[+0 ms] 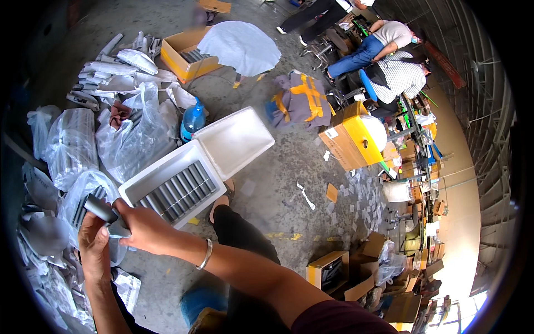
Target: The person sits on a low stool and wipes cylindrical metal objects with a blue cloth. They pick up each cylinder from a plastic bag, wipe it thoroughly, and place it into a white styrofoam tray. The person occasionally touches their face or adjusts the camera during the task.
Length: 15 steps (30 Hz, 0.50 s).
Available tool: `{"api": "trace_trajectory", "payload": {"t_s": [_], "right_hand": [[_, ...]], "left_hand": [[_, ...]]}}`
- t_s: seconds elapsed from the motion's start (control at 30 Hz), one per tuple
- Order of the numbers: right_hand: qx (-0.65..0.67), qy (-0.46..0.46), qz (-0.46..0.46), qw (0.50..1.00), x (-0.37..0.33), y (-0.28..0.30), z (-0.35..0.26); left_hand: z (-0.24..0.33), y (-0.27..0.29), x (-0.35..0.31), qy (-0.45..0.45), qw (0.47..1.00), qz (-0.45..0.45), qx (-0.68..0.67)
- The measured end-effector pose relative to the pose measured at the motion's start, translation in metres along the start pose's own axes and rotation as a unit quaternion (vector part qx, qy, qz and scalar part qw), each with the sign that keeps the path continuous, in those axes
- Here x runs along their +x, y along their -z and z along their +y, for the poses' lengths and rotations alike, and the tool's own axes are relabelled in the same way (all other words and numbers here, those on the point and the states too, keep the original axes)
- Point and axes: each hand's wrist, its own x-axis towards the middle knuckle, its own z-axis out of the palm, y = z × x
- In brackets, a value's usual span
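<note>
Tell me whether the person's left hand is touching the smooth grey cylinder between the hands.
Touching. The head view shows the left hand with its fingers against the lower side of the smooth grey cylinder, no gap visible.

My left fingers (89, 224) grip a grey tube (101, 208); my right fingers (125, 210) hold a grey cloth (118, 229) against it. At two o'clock from them sits a white tub (206, 207) of similar tubes (181, 189), with a white lid (236, 139) touching it. A blue bottle (193, 118) stands at one o'clock, a clear bag (136, 139) near twelve.
</note>
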Motion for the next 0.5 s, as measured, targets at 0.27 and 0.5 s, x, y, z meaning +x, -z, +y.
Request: {"api": "trace_trajectory", "payload": {"t_s": [0.27,0.5], "right_hand": [[-0.012,0.000,-0.016,1.000,-0.005,-0.008,0.002],[-0.080,-0.015,-0.090,0.993,-0.009,0.021,0.017]], "left_hand": [[-0.009,0.007,0.006,0.034,0.987,-0.006,-0.154],[-0.008,0.052,0.013,-0.047,0.974,0.057,-0.216]]}}
